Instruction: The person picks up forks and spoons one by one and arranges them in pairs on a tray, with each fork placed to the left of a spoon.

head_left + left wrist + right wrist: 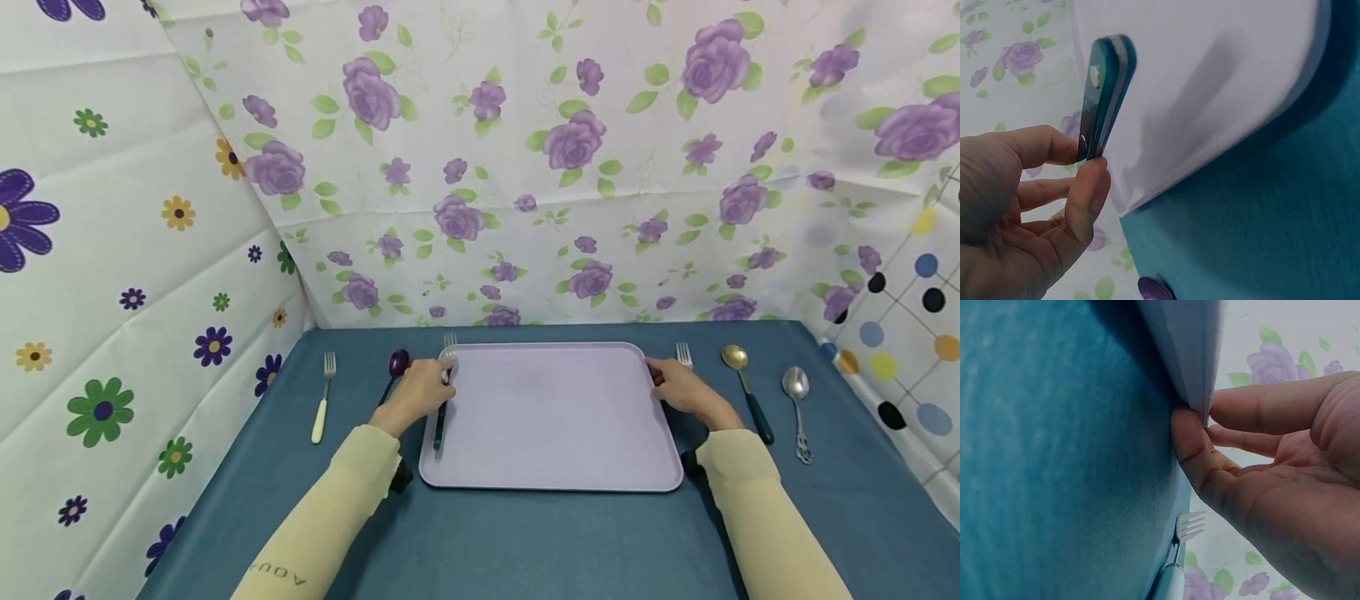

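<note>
My left hand [418, 388] pinches a fork with a dark green handle [439, 427] between thumb and fingers. The fork is over the left edge of a pale lilac tray [555, 417], tines pointing away from me. In the left wrist view the riveted handle [1111, 87] stands clear of the tray, casting a shadow on it. On the opposite side, my right hand [684, 390] pinches the tray's right rim, thumb and index finger on either face of the edge [1192, 356].
Left of the tray lie a cream-handled fork [321, 408] and a dark purple spoon [399, 363]. To its right are a light-handled fork [1175, 578], a gold spoon with a green handle [744, 383] and an ornate silver spoon [798, 408]. Patterned cloths surround the blue tabletop [480, 542].
</note>
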`<state>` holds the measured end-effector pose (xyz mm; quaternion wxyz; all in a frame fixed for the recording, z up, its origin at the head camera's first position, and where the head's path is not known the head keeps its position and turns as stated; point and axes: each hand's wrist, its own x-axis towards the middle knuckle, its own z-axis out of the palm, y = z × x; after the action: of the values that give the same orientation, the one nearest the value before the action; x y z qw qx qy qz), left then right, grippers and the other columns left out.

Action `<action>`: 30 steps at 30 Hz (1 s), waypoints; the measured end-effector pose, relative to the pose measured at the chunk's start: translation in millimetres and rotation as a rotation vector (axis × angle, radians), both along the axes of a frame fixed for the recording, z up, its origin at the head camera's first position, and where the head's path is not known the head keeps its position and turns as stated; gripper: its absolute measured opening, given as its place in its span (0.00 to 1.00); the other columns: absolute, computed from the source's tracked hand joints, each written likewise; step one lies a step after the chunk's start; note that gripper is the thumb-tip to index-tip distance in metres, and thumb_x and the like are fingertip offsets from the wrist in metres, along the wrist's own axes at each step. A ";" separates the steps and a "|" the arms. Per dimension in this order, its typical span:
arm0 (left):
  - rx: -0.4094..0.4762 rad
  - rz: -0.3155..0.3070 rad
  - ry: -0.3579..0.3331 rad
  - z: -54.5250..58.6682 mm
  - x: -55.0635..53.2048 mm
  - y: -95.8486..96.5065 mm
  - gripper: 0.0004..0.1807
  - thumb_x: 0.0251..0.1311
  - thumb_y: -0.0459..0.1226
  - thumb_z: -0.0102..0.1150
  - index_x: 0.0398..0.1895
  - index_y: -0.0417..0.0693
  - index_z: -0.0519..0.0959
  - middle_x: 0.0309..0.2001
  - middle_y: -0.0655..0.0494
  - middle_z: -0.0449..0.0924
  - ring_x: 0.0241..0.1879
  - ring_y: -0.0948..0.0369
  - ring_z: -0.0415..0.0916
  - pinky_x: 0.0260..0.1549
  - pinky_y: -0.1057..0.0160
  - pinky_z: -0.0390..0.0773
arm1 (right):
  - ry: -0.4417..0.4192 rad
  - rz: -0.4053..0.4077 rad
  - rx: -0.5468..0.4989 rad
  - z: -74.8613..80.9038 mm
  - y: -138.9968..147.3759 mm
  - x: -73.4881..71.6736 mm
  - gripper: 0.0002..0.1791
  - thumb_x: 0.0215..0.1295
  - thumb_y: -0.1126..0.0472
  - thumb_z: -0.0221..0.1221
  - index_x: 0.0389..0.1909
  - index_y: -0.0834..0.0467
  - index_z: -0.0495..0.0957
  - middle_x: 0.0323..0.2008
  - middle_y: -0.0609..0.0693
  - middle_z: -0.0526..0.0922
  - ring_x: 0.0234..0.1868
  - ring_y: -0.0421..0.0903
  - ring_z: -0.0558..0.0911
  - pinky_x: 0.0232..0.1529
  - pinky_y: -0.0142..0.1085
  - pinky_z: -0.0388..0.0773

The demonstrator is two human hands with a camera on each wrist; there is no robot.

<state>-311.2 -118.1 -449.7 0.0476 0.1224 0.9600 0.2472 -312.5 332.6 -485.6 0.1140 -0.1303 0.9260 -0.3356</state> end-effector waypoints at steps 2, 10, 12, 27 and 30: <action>-0.004 -0.005 -0.006 -1.1 0.4 1.7 0.29 0.64 0.30 0.61 0.70 0.36 0.75 0.11 0.61 0.55 0.10 0.66 0.51 0.12 0.68 0.55 | 0.002 0.000 0.001 0.1 0.1 0.0 0.37 0.61 0.78 0.53 0.72 0.84 0.55 0.54 0.77 0.77 0.49 0.63 0.79 0.48 0.56 0.80; -0.014 0.006 -0.028 -1.2 3.4 6.7 0.30 0.63 0.30 0.63 0.71 0.39 0.76 0.13 0.58 0.62 0.12 0.65 0.61 0.14 0.67 0.63 | -0.005 0.003 0.003 -0.3 -0.2 -0.3 0.37 0.62 0.78 0.53 0.72 0.83 0.56 0.55 0.77 0.77 0.49 0.64 0.79 0.48 0.56 0.80; -0.011 0.007 -0.033 -1.0 3.8 7.3 0.30 0.64 0.31 0.63 0.71 0.39 0.76 0.13 0.59 0.62 0.12 0.64 0.62 0.14 0.67 0.63 | -0.006 0.001 0.003 0.0 -0.2 -0.1 0.37 0.62 0.78 0.53 0.72 0.84 0.56 0.55 0.78 0.76 0.49 0.64 0.79 0.49 0.56 0.80; -0.013 0.001 -0.081 -6.8 8.6 12.1 0.31 0.64 0.31 0.64 0.72 0.41 0.75 0.12 0.60 0.64 0.13 0.64 0.69 0.15 0.67 0.67 | -0.009 -0.003 0.001 1.5 -0.3 0.5 0.37 0.62 0.78 0.53 0.72 0.84 0.54 0.56 0.79 0.76 0.51 0.65 0.79 0.48 0.55 0.80; -0.002 -0.004 -0.084 -5.9 10.0 13.5 0.31 0.65 0.31 0.64 0.72 0.40 0.74 0.12 0.59 0.64 0.13 0.63 0.70 0.15 0.67 0.66 | -0.011 0.002 -0.002 1.4 0.1 0.1 0.37 0.62 0.79 0.53 0.72 0.85 0.54 0.55 0.79 0.76 0.50 0.65 0.79 0.47 0.53 0.80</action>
<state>-301.2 -104.6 -455.6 0.0886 0.1140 0.9572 0.2511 -312.4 332.6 -484.2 0.1194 -0.1297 0.9248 -0.3372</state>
